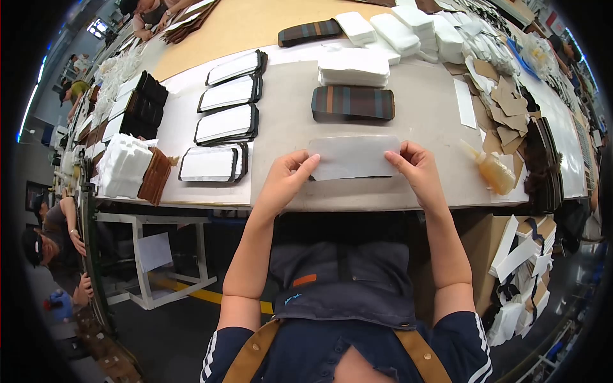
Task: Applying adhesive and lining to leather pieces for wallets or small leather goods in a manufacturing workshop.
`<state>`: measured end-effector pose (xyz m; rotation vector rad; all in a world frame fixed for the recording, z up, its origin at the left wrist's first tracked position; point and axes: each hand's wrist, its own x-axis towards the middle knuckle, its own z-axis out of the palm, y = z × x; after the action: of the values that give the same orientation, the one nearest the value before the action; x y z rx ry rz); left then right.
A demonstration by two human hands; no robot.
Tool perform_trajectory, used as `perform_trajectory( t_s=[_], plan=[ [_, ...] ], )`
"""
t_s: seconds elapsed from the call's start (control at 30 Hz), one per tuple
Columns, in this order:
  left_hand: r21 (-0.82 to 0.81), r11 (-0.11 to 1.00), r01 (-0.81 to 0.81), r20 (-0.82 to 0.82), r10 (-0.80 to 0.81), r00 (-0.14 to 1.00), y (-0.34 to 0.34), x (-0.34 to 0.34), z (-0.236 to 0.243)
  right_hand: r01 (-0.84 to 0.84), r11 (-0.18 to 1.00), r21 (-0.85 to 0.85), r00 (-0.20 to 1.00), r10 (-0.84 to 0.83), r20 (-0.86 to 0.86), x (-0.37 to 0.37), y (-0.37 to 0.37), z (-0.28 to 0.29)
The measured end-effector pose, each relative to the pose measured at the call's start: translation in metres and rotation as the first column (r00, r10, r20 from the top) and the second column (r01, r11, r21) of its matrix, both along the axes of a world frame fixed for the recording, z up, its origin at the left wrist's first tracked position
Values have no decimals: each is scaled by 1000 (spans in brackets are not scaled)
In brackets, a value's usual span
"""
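A whitish-grey rectangular sheet (355,157) lies across the front of the table between my hands, a dark edge showing along its lower side. My left hand (288,179) pinches its left end between thumb and fingers. Its right end is pinched by my right hand (418,171). Just beyond it sits a stack of dark brown striped pieces (353,103) with rounded corners. Farther back is a pile of white pads (353,69). Left of my hands, several stacks of white-topped, dark-edged pieces (225,127) form a column.
At the right, a bottle of amber liquid (498,173) lies near brown scraps (507,115) and dark strips (543,163). White bundles (124,167) and brown pieces (156,175) stand at the table's left edge. More white pads (396,35) fill the back. Other people (54,236) work to the left.
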<state>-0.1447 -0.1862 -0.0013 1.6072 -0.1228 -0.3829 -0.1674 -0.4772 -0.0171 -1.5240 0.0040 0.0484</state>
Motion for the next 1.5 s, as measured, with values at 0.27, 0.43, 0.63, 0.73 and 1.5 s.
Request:
perform_trajectory(
  t_s=[0.27, 0.43, 0.63, 0.73, 1.5],
  plan=[
    [507, 778, -372, 557, 34, 829, 2, 0, -40, 243, 781, -575, 948, -65, 312, 5, 6, -25],
    [560, 705, -436, 591, 29, 806, -4, 1, -48, 289, 730, -620, 932, -66, 357, 8, 8, -30],
    [576, 683, -450, 601, 20, 799, -7, 4, -49, 339, 666, -664, 912, -60, 406, 10, 10, -31],
    [584, 667, -463, 614, 10, 789, -7, 5, -51, 362, 650, -668, 901, -60, 430, 10, 12, -31],
    [579, 629, -518, 644, 37, 764, -14, 2, -47, 386, 603, -698, 901, -83, 426, 8, 18, -25]
  ],
)
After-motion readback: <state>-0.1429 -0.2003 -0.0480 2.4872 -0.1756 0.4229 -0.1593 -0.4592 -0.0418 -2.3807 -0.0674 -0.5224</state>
